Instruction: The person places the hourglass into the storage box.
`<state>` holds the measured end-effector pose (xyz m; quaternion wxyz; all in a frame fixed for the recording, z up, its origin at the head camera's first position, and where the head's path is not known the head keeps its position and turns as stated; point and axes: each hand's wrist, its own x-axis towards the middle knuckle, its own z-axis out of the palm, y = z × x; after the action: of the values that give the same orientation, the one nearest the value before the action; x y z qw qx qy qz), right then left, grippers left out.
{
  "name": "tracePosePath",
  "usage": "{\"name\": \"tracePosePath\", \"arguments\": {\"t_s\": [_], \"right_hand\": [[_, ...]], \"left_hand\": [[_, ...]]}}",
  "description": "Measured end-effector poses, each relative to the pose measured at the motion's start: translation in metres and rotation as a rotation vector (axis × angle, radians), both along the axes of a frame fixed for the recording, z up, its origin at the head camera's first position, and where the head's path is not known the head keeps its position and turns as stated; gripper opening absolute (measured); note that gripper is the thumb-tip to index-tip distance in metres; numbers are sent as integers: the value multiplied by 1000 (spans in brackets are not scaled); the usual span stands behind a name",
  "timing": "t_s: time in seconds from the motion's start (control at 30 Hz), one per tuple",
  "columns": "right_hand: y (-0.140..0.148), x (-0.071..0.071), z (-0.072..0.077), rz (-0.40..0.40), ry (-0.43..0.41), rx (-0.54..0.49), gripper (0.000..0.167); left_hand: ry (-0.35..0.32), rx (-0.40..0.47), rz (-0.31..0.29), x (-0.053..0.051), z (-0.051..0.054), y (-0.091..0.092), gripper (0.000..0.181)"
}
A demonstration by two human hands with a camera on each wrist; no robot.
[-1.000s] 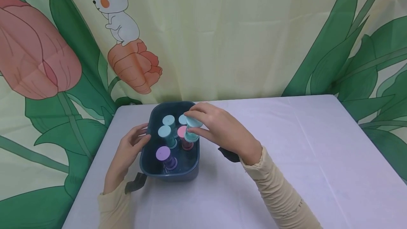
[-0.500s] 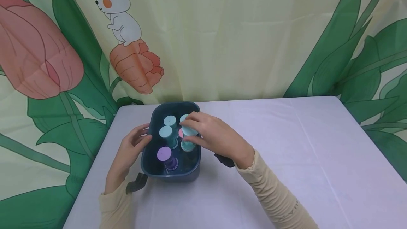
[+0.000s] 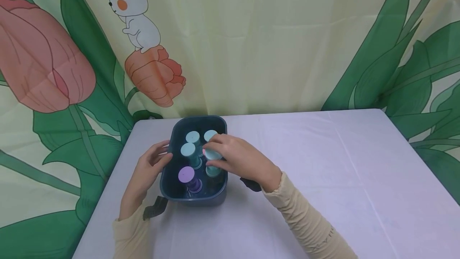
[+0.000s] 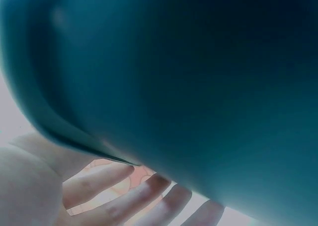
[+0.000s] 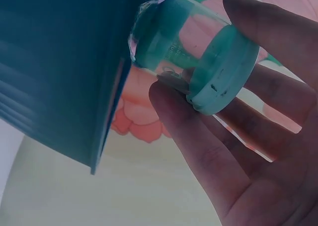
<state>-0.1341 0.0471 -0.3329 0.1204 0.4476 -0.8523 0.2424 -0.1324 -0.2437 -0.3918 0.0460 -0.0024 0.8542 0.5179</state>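
A dark blue plastic bin [image 3: 194, 201] stands on the table with several small lidded jars in it. My left hand [image 3: 146, 169] lies against the bin's left side, fingers loosely extended along the outer wall [image 4: 208, 112] and thumb near the rim. My right hand [image 3: 238, 158] pinches a clear jar with a teal lid [image 5: 226, 69] between thumb and fingers at the lid. It is inside the bin's right side; whether its base touches the floor is hidden. A pink-lidded jar [image 3: 204, 152] is mostly covered by this hand.
Upright in the bin are a purple-lidded jar [image 3: 186, 174] at the front and teal-lidded jars [image 3: 188, 150] towards the left and back. A white cloth covers the table [image 3: 305, 171]. Behind it hangs a printed curtain [image 3: 251, 51].
My right hand has lowered the teal-lidded jar into the bin and moved it slightly towards the front, past the pink-lidded jar. My left hand stays at the bin's side.
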Motion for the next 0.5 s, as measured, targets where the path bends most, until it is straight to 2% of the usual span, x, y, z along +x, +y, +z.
{"name": "tracePosePath", "arguments": {"t_s": [0.2,0.5], "right_hand": [[-3,-2,-4,-2,-17,33,39],[-12,-6,-11,-4,-40,136,40]], "left_hand": [[6,-3,-3,0,0,0,62],[6,4,-4,0,0,-1,62]]}}
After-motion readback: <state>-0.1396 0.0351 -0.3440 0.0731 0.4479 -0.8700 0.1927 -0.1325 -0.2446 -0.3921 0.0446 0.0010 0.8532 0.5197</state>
